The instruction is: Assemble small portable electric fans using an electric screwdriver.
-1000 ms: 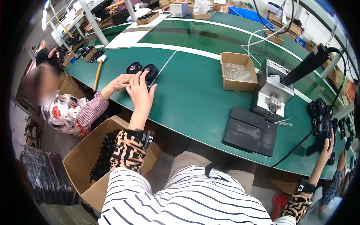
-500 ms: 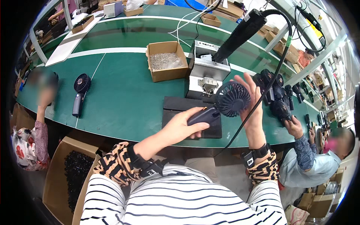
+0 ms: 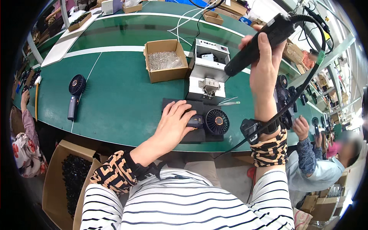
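A dark handheld fan (image 3: 217, 121) lies on the black pad (image 3: 214, 137) in front of me, its round grille to the right. My left hand (image 3: 172, 123) is closed over the fan's handle and presses it to the pad. My right hand (image 3: 264, 73) is raised at the right and wrapped round a black electric screwdriver (image 3: 242, 60). The screwdriver slants, its lower end near the silver and black screw feeder (image 3: 209, 69), and a cable runs from its upper end. Tweezers (image 3: 230, 103) lie beside the feeder.
An open cardboard box (image 3: 165, 76) of small screws stands left of the feeder. Another fan (image 3: 77, 85) lies farther left on the green table (image 3: 122, 92). Several fans (image 3: 284, 94) are grouped at the right, near a co-worker's hand (image 3: 301, 127). A carton (image 3: 53, 184) of black parts sits below left.
The fan has gone from my hands down onto the pad. My right hand has left the fan's head, moved up and taken the screwdriver out of the feeder.
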{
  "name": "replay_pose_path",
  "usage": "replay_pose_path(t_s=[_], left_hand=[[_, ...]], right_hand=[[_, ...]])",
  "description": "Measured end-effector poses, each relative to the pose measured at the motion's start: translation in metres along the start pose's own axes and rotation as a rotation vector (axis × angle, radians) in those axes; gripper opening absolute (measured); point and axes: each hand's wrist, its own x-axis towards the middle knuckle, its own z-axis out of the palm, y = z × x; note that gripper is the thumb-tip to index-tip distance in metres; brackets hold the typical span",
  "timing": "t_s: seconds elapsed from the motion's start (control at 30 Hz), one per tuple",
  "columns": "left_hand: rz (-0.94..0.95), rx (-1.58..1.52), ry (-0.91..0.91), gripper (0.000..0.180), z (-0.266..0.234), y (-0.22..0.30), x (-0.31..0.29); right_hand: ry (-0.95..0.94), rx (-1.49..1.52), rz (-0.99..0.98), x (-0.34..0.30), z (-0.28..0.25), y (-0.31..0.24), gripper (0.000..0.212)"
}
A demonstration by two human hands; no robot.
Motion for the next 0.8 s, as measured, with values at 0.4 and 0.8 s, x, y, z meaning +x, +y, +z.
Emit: replay_pose_path(t_s=[0.4,0.8], left_hand=[[-0.205,-0.125,-0.043,0.049,0.006,0.009,0.007],[-0.112,0.023,0.032,0.049,0.010,0.006,0.008]], right_hand=[[-0.022,0.150,0.180,-0.029,0.020,0.036,0.093],[-0.044,0.144,0.197,-0.052,0.023,0.014,0.101]])
